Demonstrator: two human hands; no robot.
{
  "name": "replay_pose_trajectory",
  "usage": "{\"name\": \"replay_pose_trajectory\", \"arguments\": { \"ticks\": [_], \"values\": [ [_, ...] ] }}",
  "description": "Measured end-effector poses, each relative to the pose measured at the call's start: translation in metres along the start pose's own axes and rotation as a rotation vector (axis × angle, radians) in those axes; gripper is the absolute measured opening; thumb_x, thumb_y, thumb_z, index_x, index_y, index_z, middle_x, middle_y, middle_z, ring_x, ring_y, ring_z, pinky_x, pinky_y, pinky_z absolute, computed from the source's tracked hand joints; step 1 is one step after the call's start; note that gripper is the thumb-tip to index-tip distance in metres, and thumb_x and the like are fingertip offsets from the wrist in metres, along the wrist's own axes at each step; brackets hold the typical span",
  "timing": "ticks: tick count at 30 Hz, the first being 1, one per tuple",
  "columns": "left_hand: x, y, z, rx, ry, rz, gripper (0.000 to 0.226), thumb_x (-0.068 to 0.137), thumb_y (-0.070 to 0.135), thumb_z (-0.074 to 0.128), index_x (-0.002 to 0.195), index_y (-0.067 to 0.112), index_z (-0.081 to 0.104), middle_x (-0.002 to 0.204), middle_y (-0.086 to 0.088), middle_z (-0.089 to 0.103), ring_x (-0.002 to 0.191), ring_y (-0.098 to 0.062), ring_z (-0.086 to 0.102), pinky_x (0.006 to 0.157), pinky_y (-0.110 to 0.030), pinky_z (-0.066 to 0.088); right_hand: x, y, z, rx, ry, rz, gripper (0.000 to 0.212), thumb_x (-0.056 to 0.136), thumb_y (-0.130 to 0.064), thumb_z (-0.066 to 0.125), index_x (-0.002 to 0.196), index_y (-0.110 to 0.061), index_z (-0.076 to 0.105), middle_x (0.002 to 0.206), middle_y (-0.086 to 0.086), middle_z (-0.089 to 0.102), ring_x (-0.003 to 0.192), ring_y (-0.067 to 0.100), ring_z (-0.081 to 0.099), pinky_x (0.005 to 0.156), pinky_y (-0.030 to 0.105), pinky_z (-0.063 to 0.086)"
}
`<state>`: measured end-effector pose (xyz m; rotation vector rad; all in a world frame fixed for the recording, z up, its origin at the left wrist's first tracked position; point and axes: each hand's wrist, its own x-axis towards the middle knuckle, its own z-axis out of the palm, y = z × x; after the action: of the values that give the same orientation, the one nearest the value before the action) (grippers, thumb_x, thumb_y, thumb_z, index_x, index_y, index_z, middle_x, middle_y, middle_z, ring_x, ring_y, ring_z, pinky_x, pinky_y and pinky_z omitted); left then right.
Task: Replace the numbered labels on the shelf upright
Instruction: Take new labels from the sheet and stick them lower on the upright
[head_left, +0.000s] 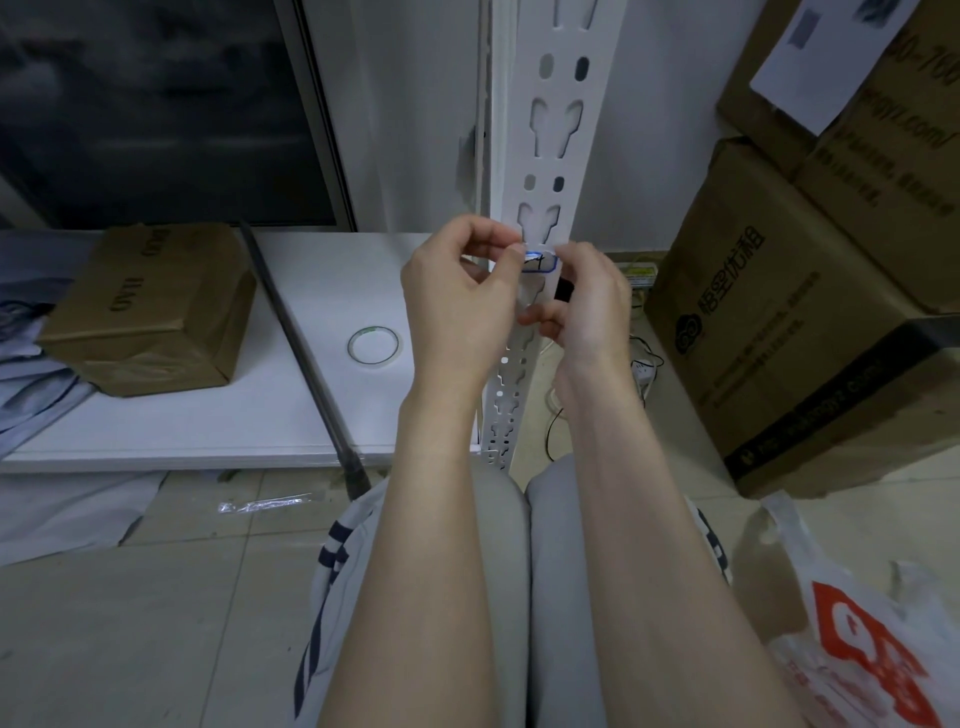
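Note:
A white slotted shelf upright (553, 135) runs down the middle of the view. A small white label with a blue border and a handwritten mark (539, 263) sits against the upright between my hands. My left hand (462, 301) pinches the label's left edge with thumb and forefinger. My right hand (589, 306) pinches its right edge, and a small dark object (563, 290) shows by its fingers. What lies under the label on the upright is hidden.
A roll of clear tape (374, 346) lies on the white board (208, 415) at left, beside a brown box (150, 312) and a black rod (306, 358). Stacked cardboard boxes (789, 312) stand at right. A plastic bag (872, 649) lies bottom right.

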<state>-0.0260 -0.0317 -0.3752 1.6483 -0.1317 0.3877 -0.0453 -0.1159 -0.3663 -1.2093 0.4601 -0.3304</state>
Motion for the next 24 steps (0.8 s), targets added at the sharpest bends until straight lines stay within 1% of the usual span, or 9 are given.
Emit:
{"name": "replay_pose_trajectory", "arguments": {
  "ticks": [5,8,10,11,13,16,18,21,24],
  "values": [
    [-0.001,0.001,-0.001,-0.003,0.001,0.001,0.022,0.082,0.008,0.068,0.076,0.029,0.066,0.070,0.013,0.066,0.059,-0.016,0.059,0.067,-0.046,0.058,0.002,0.000,0.001,-0.020,0.001,-0.038,0.014,0.092,-0.004,0.046,0.089,-0.012,0.057,0.097,0.010,0.061,0.048,0.024,0.049,0.037,0.014,0.033],
    [-0.001,0.001,0.000,0.003,0.001,0.001,0.022,0.081,0.009,0.068,0.075,0.030,0.065,0.070,0.013,0.066,0.061,-0.021,0.060,0.067,-0.047,0.058,0.007,0.004,0.002,-0.086,0.009,-0.070,0.024,0.086,0.002,0.044,0.097,-0.008,0.063,0.087,0.010,0.065,0.043,0.020,0.050,0.039,0.015,0.034],
    [0.000,0.000,0.000,0.001,0.003,-0.002,0.022,0.081,0.009,0.068,0.074,0.030,0.065,0.069,0.015,0.065,0.059,-0.018,0.058,0.066,-0.048,0.058,0.010,0.007,0.003,-0.130,0.039,-0.069,0.033,0.081,0.005,0.043,0.103,-0.007,0.066,0.078,0.007,0.066,0.038,0.015,0.048,0.040,0.016,0.034],
    [0.000,-0.001,0.000,0.000,0.003,-0.003,0.022,0.081,0.009,0.068,0.074,0.030,0.065,0.068,0.015,0.065,0.059,-0.017,0.058,0.066,-0.048,0.058,0.010,0.008,0.003,-0.138,0.048,-0.067,0.033,0.081,0.005,0.044,0.101,-0.008,0.066,0.076,0.007,0.066,0.037,0.015,0.048,0.040,0.017,0.034],
    [0.000,-0.001,-0.001,-0.004,0.000,-0.003,0.022,0.081,0.009,0.068,0.075,0.030,0.065,0.069,0.014,0.065,0.059,-0.015,0.058,0.067,-0.048,0.058,0.009,0.006,0.003,-0.114,0.047,-0.056,0.025,0.085,0.001,0.046,0.095,-0.011,0.065,0.076,0.005,0.064,0.040,0.017,0.047,0.040,0.016,0.034],
    [-0.001,0.000,-0.001,0.003,-0.006,-0.005,0.020,0.082,0.009,0.068,0.077,0.028,0.066,0.070,0.014,0.065,0.060,-0.011,0.058,0.069,-0.048,0.058,0.004,0.003,0.002,-0.027,0.027,-0.020,0.011,0.090,-0.010,0.049,0.088,-0.008,0.059,0.084,0.006,0.061,0.045,0.022,0.048,0.039,0.015,0.034],
    [0.000,0.000,-0.001,0.002,-0.005,-0.005,0.019,0.082,0.009,0.068,0.077,0.028,0.066,0.070,0.014,0.065,0.061,-0.011,0.059,0.069,-0.049,0.058,0.002,0.001,0.001,0.000,0.012,-0.009,0.010,0.091,-0.014,0.051,0.084,-0.009,0.055,0.086,0.007,0.059,0.047,0.022,0.049,0.039,0.015,0.034],
    [0.000,-0.001,-0.001,0.002,-0.001,-0.007,0.019,0.082,0.010,0.068,0.077,0.028,0.066,0.070,0.014,0.065,0.060,-0.010,0.058,0.068,-0.048,0.058,0.000,-0.001,0.001,-0.008,0.006,-0.023,0.011,0.092,-0.009,0.051,0.081,-0.011,0.055,0.079,0.000,0.056,0.050,0.024,0.049,0.037,0.015,0.033],
    [-0.001,0.001,-0.001,-0.002,0.005,-0.010,0.021,0.082,0.009,0.068,0.076,0.029,0.066,0.069,0.015,0.065,0.059,-0.009,0.057,0.069,-0.047,0.058,0.000,-0.002,0.002,-0.025,-0.007,-0.045,0.013,0.093,-0.005,0.048,0.084,-0.012,0.055,0.080,-0.001,0.058,0.052,0.025,0.049,0.037,0.013,0.032]
  ]
}}
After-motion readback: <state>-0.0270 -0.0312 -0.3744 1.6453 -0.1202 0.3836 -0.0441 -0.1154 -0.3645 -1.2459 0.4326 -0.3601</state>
